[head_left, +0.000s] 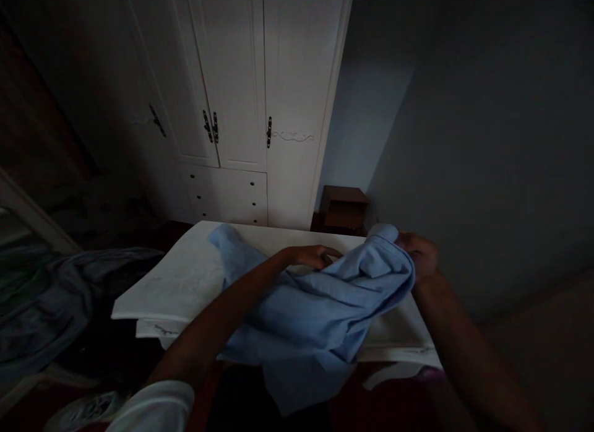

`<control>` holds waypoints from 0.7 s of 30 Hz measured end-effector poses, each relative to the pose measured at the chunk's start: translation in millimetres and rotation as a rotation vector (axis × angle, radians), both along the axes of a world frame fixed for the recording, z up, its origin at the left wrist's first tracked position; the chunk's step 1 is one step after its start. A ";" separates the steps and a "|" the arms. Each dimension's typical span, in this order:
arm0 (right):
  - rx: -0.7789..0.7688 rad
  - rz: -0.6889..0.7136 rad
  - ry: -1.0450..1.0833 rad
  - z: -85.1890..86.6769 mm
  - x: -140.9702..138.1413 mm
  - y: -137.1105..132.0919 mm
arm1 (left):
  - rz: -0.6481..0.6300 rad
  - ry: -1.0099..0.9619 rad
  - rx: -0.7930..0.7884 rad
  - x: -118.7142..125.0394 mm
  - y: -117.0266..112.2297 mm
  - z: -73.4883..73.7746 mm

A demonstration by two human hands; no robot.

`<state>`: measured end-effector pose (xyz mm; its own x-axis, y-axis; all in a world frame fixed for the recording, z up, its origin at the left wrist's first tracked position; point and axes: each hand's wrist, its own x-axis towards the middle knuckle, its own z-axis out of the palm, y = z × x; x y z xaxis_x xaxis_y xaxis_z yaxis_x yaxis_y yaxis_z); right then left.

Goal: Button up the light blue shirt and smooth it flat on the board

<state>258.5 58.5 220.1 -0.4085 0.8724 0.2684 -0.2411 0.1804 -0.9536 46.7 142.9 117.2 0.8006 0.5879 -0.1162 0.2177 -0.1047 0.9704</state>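
A light blue shirt (315, 302), bunched and creased, lies across a white table (180, 283), and its lower part hangs over the near edge. At the table's right end, my right hand (421, 254) is closed on the raised, folded edge of the shirt. My left hand (313, 257) reaches over the middle of the cloth to its far side, fingers stretched to the right and thumb apart. Its fingertips are beside the shirt's upper edge; whether they touch it I cannot tell. Part of the shirt is hidden under my left forearm.
Beyond the table stands a white wardrobe (297, 85) with dark handles and drawers. A small brown cabinet (346, 197) is in the corner by the grey wall (487, 141). Dark crumpled cloth (55, 296) lies at the left, with a shoe (88, 410) below it.
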 end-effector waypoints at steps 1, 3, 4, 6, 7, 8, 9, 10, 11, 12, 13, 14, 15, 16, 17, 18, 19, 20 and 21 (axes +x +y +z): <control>-0.003 -0.007 -0.034 2.3 7.2 3.9 | 0.007 -0.007 0.013 -0.8 1.1 3.6; 0.005 -0.032 -0.101 7.1 26.1 11.4 | 0.113 -0.054 0.060 -9.5 5.2 13.7; -0.002 -0.052 -0.143 10.3 36.8 14.9 | 0.201 -0.085 0.093 -17.0 7.8 20.1; -0.033 -0.089 -0.251 18.0 58.1 21.2 | 0.468 -0.167 0.206 -36.1 11.9 35.1; -0.051 -0.093 -0.325 22.2 67.5 24.2 | 0.569 -0.199 0.283 -46.1 12.5 43.6; -0.067 -0.083 -0.421 26.2 75.4 27.5 | 0.633 -0.219 0.377 -55.4 11.7 52.5; -0.072 -0.066 -0.535 29.9 81.8 31.2 | 0.678 -0.223 0.494 -63.2 9.3 61.6; -0.055 -0.051 -0.657 32.9 86.5 35.6 | 0.707 -0.214 0.635 -69.1 5.3 70.5; -0.018 -0.045 -0.775 35.1 89.6 40.9 | 0.744 -0.209 0.788 -72.7 0.1 79.0; 0.038 -0.056 -0.877 36.5 91.5 47.1 | 0.785 -0.214 0.925 -74.1 -6.0 86.7; 0.106 -0.086 -0.959 37.2 92.4 54.0 | 0.815 -0.226 1.024 -73.6 -12.5 93.5; 0.179 -0.127 -1.020 37.3 92.4 61.3 | 0.839 -0.240 1.082 -71.7 -18.7 99.2; 0.250 -0.172 -1.061 37.1 91.7 68.5 | 0.856 -0.249 1.100 -69.2 -24.2 103.7; 0.316 -0.216 -1.091 36.8 90.4 75.1 | 0.877 -0.241 1.095 -66.7 -28.5 107.1; 0.381 -0.260 -1.113 36.5 88.6 80.6 | 0.910 -0.216 1.091 -64.9 -31.2 109.5; 0.442 -0.304 -1.126 36.3 86.3 84.4 | 0.961 -0.180 1.101 -64.4 -32.5 111.0; 0.488 -0.341 -1.128 36.2 83.6 86.4 | 1.022 -0.137 1.128 -65.5 -32.4 111.9; 0.506 -0.359 -1.123 36.2 80.5 86.5 | 1.084 -0.095 1.167 -68.1 -31.2 112.4; 0.491 -0.357 -1.113 36.2 77.2 84.8 | 1.135 -0.056 1.211 -72.2 -29.4 112.6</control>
<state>335.7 143.2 256.3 -0.3844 0.8864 0.2580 0.7798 0.4613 -0.4232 -25.5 113.6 229.7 -0.0828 0.5585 0.8253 0.6750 -0.5778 0.4588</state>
